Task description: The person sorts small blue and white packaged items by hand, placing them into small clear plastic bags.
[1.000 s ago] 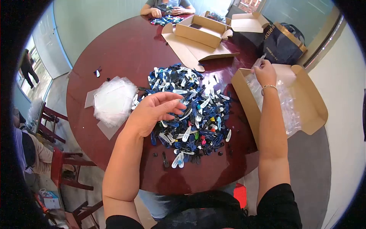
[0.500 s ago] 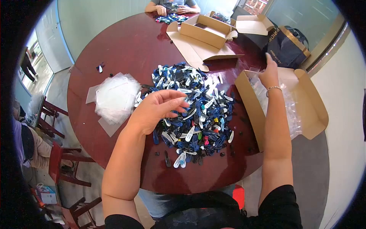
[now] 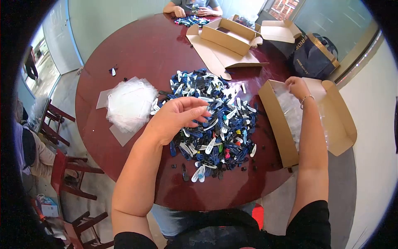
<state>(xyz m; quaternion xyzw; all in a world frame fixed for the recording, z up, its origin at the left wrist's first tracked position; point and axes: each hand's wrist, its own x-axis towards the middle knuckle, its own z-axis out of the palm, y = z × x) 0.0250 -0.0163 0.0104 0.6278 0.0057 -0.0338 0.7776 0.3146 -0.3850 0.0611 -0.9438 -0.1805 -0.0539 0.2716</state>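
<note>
My left hand (image 3: 180,118) hangs over the near left part of a pile of hair clips (image 3: 215,137), mostly navy, black and white. Its fingers are half curled, with a gap between thumb and forefinger, and I see nothing held. My right hand (image 3: 297,88) is at the far end of an open cardboard box (image 3: 277,128). The fingers there are bent together, and what they may hold is hidden. Clear plastic packets (image 3: 292,114) lie in that box, just below the hand.
A stack of clear flat bags (image 3: 130,101) lies left of the pile. Opened cardboard boxes (image 3: 226,39) stand farther back, with a dark bag (image 3: 315,56) at the right. Across the round table (image 3: 124,50), another person's hands (image 3: 192,12) are over a smaller clip pile.
My right hand has drawn in lower over the box, and its fingers have gone from stretched out to bent. My left hand has hardly moved. The view has shifted slightly.
</note>
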